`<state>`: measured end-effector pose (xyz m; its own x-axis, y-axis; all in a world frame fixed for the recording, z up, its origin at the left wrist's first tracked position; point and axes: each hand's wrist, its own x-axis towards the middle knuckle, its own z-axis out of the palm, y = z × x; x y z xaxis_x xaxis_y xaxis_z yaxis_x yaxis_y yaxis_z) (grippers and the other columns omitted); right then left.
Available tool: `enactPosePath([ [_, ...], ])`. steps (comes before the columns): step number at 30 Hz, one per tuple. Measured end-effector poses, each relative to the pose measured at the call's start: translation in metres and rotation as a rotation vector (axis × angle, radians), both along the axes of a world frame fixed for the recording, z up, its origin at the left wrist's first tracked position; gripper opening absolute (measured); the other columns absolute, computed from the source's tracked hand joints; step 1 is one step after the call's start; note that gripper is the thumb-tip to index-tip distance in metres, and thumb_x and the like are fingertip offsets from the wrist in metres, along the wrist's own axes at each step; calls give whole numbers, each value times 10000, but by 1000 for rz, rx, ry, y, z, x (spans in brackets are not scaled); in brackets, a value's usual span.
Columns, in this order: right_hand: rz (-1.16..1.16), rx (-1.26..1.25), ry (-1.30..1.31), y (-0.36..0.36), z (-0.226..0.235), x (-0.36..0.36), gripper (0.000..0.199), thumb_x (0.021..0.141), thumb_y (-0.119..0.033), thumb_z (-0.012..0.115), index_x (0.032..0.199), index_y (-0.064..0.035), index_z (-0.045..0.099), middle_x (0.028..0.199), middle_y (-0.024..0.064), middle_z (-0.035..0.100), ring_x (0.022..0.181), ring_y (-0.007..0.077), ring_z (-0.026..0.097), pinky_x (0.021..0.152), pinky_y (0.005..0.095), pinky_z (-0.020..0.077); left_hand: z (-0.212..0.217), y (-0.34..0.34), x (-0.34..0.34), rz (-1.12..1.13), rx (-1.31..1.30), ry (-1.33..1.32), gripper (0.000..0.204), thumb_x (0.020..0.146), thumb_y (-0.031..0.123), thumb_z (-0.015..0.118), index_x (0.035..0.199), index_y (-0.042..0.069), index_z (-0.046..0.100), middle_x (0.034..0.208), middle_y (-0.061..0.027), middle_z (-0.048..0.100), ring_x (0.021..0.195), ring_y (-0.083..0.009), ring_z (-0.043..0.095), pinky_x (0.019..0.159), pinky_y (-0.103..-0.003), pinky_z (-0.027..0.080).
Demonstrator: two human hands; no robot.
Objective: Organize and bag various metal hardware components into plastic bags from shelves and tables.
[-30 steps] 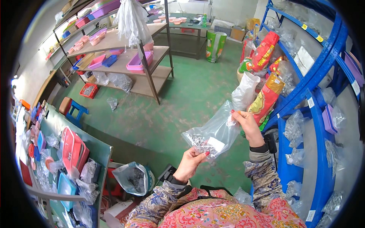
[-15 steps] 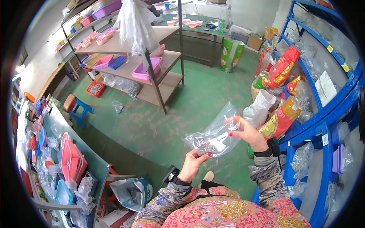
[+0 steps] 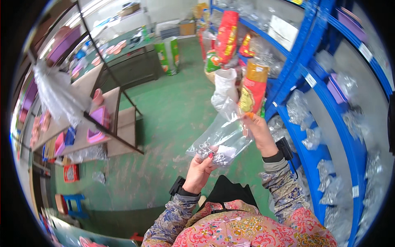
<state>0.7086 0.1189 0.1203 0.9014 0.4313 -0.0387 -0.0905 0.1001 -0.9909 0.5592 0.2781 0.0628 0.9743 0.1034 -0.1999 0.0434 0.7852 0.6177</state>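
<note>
A clear plastic bag hangs tilted in front of me. Small silvery metal pieces, some ring-shaped, lie in its lower part beside a white paper slip. My left hand pinches the bag's bottom edge from below, thumb on top. At the upper right side of the bag, my right hand is closed on the plastic near its top corner, with the fingertips partly blurred.
Blue shelving holding bagged parts stands close on my right. Red and yellow sacks and a white sack stand on the green floor ahead. A metal-framed rack is at left, near a blue stool.
My view has turned right: the rack and stool have shifted left, and more blue shelving shows. The bag stays in both hands, its top edge drawn straighter by my right hand.
</note>
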Motion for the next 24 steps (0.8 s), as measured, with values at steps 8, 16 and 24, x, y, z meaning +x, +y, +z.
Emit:
enactPosePath([
  [8,104,305,168,-103,-39,-71,449,843,-166,572,1247,-45,419,1118,66,540,1013,153,510,865,277,398,-23,-44,18,-302,-48,9,310,875,75,510,1183,41,492,1146,-68,556,1005,-195,559,858,-365,475],
  [16,-286,110,11,-137,-15,-87,233,893,-134,485,1054,3,583,1029,82,607,1012,168,534,894,302,406,-18,-123,49,-566,-93,-74,317,861,85,538,1168,31,487,1132,-78,553,1043,-200,537,894,-383,447],
  [24,-331,-358,-193,-223,-1,-60,234,916,-175,468,980,6,601,852,13,638,814,70,561,730,227,437,-14,-195,77,-681,-138,-61,436,845,145,568,1233,44,396,1163,-96,516,1049,-267,531,928,-474,407],
])
